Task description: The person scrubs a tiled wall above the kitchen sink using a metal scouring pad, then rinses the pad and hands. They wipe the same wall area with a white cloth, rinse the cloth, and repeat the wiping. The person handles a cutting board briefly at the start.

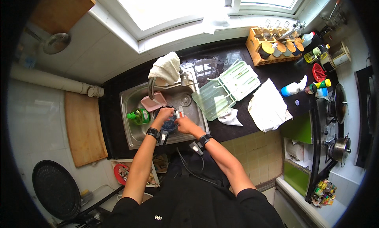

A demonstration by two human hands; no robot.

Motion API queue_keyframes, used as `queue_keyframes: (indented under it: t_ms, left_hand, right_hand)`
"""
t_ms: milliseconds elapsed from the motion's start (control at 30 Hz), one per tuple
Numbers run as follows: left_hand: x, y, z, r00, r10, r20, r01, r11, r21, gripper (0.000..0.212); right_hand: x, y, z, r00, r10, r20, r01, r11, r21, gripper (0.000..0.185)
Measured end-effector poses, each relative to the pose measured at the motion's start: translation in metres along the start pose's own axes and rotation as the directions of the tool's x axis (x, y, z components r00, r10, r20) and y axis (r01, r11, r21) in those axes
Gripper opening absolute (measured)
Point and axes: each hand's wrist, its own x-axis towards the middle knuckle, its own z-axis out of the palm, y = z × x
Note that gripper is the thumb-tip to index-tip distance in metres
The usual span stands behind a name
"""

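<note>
Both hands are over a stainless steel sink (pixel 189 134). My right hand (pixel 186 124) is closed around a small white and orange object (pixel 179 113), whose kind I cannot tell. Beside it, my left hand (pixel 165 114) has its fingers bent in above a dark round container (pixel 169 125) with what looks like suds or liquid; whether it holds anything cannot be made out. A pink plastic tray (pixel 153 101) lies in the sink behind the left hand, under the curved faucet (pixel 151 89). A green dish soap bottle (pixel 139 116) lies at the sink's left side.
A cream towel (pixel 165 68) hangs over the faucet. Right of the sink lie an open pale green plastic case (pixel 239 80), a crumpled cloth (pixel 231 117) and a white cloth (pixel 269 106). Farther right are a spray bottle (pixel 293 88), a wooden spice rack (pixel 257 60) and a steel pot (pixel 340 149).
</note>
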Motion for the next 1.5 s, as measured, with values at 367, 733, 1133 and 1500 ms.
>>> queue_keyframes:
  t_ms: [367, 733, 1133, 1500]
  left_hand:
    - [0.0, 0.01, 0.111, 0.971, 0.178, 0.161, -0.179, 0.984, -0.008, 0.036]
    - [0.005, 0.037, 0.162, 0.988, 0.15, 0.036, -0.148, 0.988, -0.055, 0.028]
    - [0.025, 0.053, 0.171, 0.986, 0.125, -0.107, -0.128, 0.992, -0.021, 0.014]
    - [0.062, 0.039, 0.177, 0.994, 0.108, -0.037, -0.111, 0.987, -0.12, 0.021]
  right_hand:
    - [-0.119, 0.052, -0.096, 0.925, 0.377, 0.043, -0.296, 0.648, 0.702, 0.025]
    - [-0.187, 0.114, -0.108, 0.73, 0.432, -0.53, -0.548, 0.833, -0.076, 0.046]
    - [-0.196, 0.099, -0.133, 0.691, 0.354, -0.63, -0.009, 0.876, 0.482, 0.015]
    - [-0.2, 0.047, -0.172, 0.871, 0.405, -0.28, 0.302, 0.01, 0.953, 0.012]
